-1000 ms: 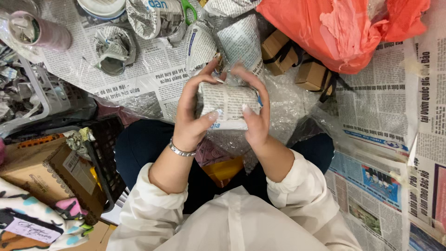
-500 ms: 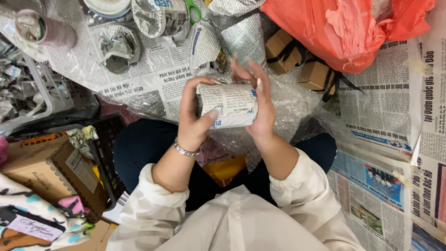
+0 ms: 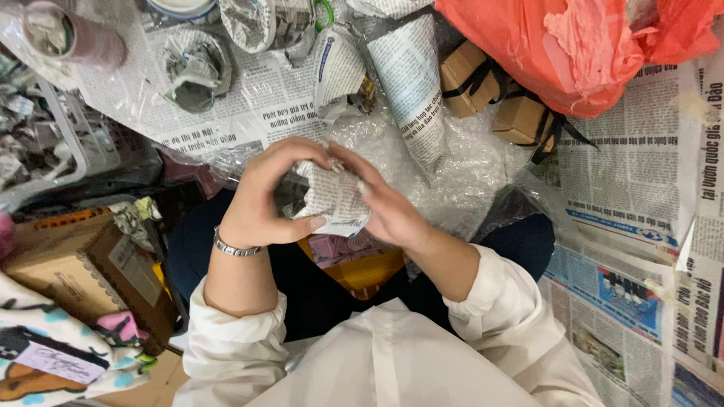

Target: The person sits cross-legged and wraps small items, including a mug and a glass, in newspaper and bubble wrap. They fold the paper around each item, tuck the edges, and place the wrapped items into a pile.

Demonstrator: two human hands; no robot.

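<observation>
Between both hands sits a small newspaper-wrapped bundle (image 3: 332, 197), held over my lap. My left hand (image 3: 265, 197) curls around its left side, thumb under it, a silver bracelet on the wrist. My right hand (image 3: 381, 205) presses against its right side with fingers laid over the top. Bubble wrap (image 3: 460, 169) lies spread under and beyond the bundle. Much of the bundle is hidden by my fingers.
Several newspaper-wrapped items (image 3: 411, 83) lie ahead on newspaper sheets (image 3: 641, 158). Two small brown boxes with black ribbon (image 3: 520, 117) sit beside an orange plastic bag (image 3: 573, 45). A white basket (image 3: 45, 143) and a cardboard box (image 3: 83, 264) are on the left.
The bundle has been turned and lowered toward my lap. Both hands have closed tighter around it, folding the paper at its end.
</observation>
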